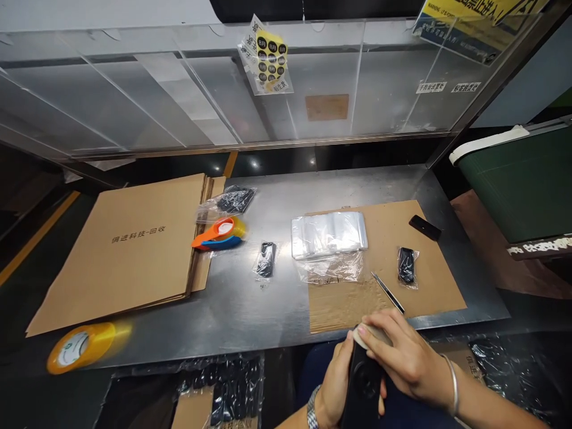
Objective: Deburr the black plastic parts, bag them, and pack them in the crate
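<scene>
At the bottom edge, my left hand [333, 381] is closed round a black part [364, 381] with a smooth surface and a round ring-shaped recess. My right hand [402, 357] bends over the upper end of this part. Its fingers press a small pale piece [358, 337], perhaps a cloth or pad, against the part's top edge. The fingers cover much of that piece. Just beyond the right hand, tweezers [388, 293] lie on a cardboard sheet [339, 310]. A bagged black part [406, 266] and a bare black part [425, 227] rest farther right.
Clear plastic bags [328, 235] are stacked mid-table. Left of them lie another bagged black part [266, 260], an orange-and-blue tape dispenser [218, 233] and flat cardboard [125, 256]. A yellow tape roll [75, 348] sits at the left edge. A clear panel [322, 77] spans the back.
</scene>
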{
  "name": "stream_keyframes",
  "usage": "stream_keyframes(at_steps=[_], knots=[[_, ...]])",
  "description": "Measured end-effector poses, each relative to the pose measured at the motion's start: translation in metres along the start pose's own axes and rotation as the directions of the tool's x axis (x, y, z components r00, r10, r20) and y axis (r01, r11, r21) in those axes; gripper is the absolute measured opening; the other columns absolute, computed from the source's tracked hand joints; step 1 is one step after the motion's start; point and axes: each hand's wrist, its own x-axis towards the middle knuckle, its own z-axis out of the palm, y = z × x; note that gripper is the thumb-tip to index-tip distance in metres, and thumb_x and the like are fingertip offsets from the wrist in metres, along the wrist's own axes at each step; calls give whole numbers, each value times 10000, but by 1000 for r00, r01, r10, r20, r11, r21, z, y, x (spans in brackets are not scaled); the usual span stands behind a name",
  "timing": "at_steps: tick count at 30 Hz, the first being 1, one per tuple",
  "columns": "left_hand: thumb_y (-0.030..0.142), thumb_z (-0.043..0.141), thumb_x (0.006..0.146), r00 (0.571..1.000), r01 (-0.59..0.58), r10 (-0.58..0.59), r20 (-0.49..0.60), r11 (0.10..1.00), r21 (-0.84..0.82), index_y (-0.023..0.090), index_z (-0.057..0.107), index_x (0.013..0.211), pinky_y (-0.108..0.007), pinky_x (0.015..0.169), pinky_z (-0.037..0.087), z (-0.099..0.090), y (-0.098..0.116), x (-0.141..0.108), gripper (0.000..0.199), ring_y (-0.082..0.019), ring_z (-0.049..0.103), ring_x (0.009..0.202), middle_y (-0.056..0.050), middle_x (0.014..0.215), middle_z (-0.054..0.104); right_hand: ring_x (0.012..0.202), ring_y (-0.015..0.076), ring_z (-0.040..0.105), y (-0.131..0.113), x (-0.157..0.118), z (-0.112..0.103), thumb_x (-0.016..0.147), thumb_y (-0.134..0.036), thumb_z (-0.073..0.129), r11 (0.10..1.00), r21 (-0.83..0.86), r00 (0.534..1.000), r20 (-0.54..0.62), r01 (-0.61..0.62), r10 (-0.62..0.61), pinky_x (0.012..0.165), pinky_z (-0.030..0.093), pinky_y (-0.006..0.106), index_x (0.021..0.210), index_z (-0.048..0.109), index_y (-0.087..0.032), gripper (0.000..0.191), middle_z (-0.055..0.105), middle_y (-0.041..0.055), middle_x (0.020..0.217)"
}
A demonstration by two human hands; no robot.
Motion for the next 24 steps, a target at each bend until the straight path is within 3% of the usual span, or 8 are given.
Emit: stream_keyframes(at_steps=[2, 5, 10, 14, 18, 24], knots=[[613, 140, 815, 1000, 7, -7, 7, 1000, 9, 56, 565, 505, -206, 323, 357, 0, -1, 0, 766, -142, 511, 338, -112, 430, 531, 963, 258, 442, 1, -1, 2, 859, -73, 392, 1000, 13, 1000, 14, -28, 28, 743, 462, 424, 1279, 362, -71, 420, 463, 198, 1065], [607, 123, 816, 1000, -15, 15, -2, 1000, 9, 65, 611, 596, -221, 311, 356, 0, -1, 0, 762, -159, 525, 344, -109, 469, 563, 945, 237, 443, 0, -3, 1, 854, -42, 388, 996, 44, 996, 32, -80, 79, 744, 456, 397, 1275, 365, -71, 422, 447, 191, 1072], [599, 156, 820, 999, -40, 39, 12, 994, 101, 50, 558, 442, -204, 315, 338, 1, -1, -2, 779, -141, 499, 321, -101, 372, 484, 947, 252, 451, -3, 0, 0, 846, -64, 414, 999, 36, 999, -20, -33, 34, 752, 451, 410, 1259, 386, -59, 414, 457, 191, 1053], [619, 138, 809, 999, -36, 37, -9, 998, 56, 66, 594, 534, -219, 310, 344, -2, -3, -1, 767, -156, 520, 339, -106, 453, 554, 934, 228, 456, -4, 0, 0, 852, -38, 389, 993, 52, 994, -23, -102, 103, 749, 456, 390, 1275, 367, -80, 426, 454, 180, 1056], [613, 139, 816, 999, -49, 48, 9, 991, 125, 49, 569, 461, -212, 311, 310, -3, -3, -2, 793, -149, 493, 321, -105, 360, 488, 931, 238, 450, -3, 2, 2, 860, -82, 404, 996, 44, 996, -37, -74, 76, 746, 457, 409, 1256, 395, -98, 397, 461, 175, 1049], [639, 114, 804, 1000, -30, 30, 3, 992, 119, 68, 577, 478, -207, 325, 308, -2, -2, -5, 805, -131, 483, 324, -84, 373, 501, 931, 226, 455, -2, 5, 5, 856, -53, 391, 991, 73, 991, -61, -111, 116, 751, 457, 388, 1275, 372, -100, 422, 451, 168, 1052]])
